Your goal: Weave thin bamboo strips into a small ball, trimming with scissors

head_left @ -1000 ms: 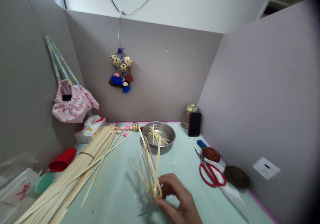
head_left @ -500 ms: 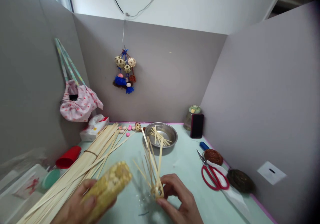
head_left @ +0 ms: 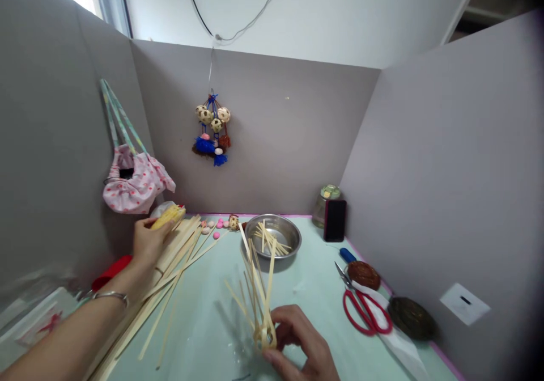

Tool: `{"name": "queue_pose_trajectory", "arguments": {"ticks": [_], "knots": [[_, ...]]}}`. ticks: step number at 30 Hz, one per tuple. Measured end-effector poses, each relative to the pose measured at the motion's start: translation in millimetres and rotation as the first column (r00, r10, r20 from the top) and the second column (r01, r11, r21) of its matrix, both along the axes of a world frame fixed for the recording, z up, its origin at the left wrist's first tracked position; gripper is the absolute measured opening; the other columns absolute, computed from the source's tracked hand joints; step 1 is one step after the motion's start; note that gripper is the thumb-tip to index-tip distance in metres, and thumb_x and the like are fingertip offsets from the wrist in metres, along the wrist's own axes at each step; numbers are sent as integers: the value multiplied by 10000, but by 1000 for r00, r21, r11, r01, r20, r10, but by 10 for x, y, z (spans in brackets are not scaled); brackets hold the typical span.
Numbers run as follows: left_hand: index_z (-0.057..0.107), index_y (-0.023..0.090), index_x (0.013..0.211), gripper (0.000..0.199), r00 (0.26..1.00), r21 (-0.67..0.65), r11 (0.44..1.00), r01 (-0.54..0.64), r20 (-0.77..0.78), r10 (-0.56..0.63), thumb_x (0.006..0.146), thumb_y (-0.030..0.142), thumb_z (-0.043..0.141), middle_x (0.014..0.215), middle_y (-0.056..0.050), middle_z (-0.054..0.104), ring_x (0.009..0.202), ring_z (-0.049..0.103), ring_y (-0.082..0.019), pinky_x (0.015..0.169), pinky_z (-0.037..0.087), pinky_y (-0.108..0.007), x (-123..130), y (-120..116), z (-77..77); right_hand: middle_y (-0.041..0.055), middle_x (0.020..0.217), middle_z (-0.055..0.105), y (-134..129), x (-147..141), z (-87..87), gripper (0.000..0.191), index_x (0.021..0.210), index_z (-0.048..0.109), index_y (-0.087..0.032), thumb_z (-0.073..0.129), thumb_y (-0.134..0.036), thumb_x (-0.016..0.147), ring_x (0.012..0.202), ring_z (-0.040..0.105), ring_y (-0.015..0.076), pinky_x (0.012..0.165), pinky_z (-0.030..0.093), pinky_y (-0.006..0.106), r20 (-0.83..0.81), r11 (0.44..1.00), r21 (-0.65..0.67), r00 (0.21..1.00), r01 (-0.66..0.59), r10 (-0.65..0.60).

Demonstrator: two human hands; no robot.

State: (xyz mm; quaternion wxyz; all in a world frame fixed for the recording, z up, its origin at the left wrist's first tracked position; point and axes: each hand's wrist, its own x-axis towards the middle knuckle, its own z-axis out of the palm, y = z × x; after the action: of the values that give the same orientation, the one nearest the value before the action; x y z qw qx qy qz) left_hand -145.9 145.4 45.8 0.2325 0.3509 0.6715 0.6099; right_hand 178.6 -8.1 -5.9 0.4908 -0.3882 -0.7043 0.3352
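Pinching a small, pale, openwork piece of woven flat strips (head_left: 266,335) by its base, the person's right grip (head_left: 301,347) is nearly closed, thumb and fingertips meeting on the weave over the near middle of the pale green desk (head_left: 204,313). The left grip (head_left: 148,239) is curled around a yellow, cob-shaped item (head_left: 170,215), apparently corn, at the far left, above the end of a long bundle of pale flat strips (head_left: 182,233); whether the two touch cannot be told. The weave seems the weak point: its long ends stand loose and splayed, so a slackened or twisted pinch could let strips slide out and the small ring open up. The left forearm lies over the bundle, and its silver bangle (head_left: 111,296) might snag a strip and drag others along. As for writing, a white box (head_left: 59,301) at the lower left bears a red mark (head_left: 51,322), too unclear to read, and the dark upright phone (head_left: 335,220) shows no legible brand.
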Motion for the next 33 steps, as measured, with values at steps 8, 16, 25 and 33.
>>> {"name": "queue_pose_trajectory", "arguments": {"ticks": [8, 16, 25, 33], "knots": [[586, 170, 1239, 365, 859, -189, 973, -133, -512, 17, 912, 332, 616, 1266, -79, 624, 1057, 646, -289, 873, 546, -484, -301, 360, 37, 36, 855, 607, 88, -4, -292, 314, 988, 648, -232, 671, -494, 816, 632, 592, 138, 584, 494, 219, -51, 998, 59, 998, 37, -34], [536, 49, 1220, 412, 723, -375, 903, -207, -681, -117, 963, 362, 457, 1256, -157, 589, 1174, 591, -389, 905, 518, -525, -340, 345, -17, 55, 872, 614, 63, -15, -364, 380, 984, 650, -224, 665, -558, 803, 649, 578, 153, 604, 494, 251, -37, 998, 16, 997, 65, -65], [597, 49, 1091, 439, 690, -337, 936, 100, -654, -309, 856, 412, 520, 1184, -207, 647, 1201, 563, -431, 985, 452, -543, -119, -49, 113, 48, 871, 622, -6, -12, 9, 265, 954, 652, -182, 740, -332, 754, 723, 617, 165, 666, 512, 261, -120, 982, -186, 991, 34, -57], [708, 314, 905, 176, 639, -82, 750, 656, -468, -610, 781, 423, 647, 931, -8, 781, 911, 739, -254, 777, 601, -282, 1102, -1389, -309, 28, 751, 694, 33, -58, 44, 496, 930, 605, -179, 861, -452, 605, 646, 633, 157, 606, 466, 249, -421, 884, -456, 899, -99, -116]]}}
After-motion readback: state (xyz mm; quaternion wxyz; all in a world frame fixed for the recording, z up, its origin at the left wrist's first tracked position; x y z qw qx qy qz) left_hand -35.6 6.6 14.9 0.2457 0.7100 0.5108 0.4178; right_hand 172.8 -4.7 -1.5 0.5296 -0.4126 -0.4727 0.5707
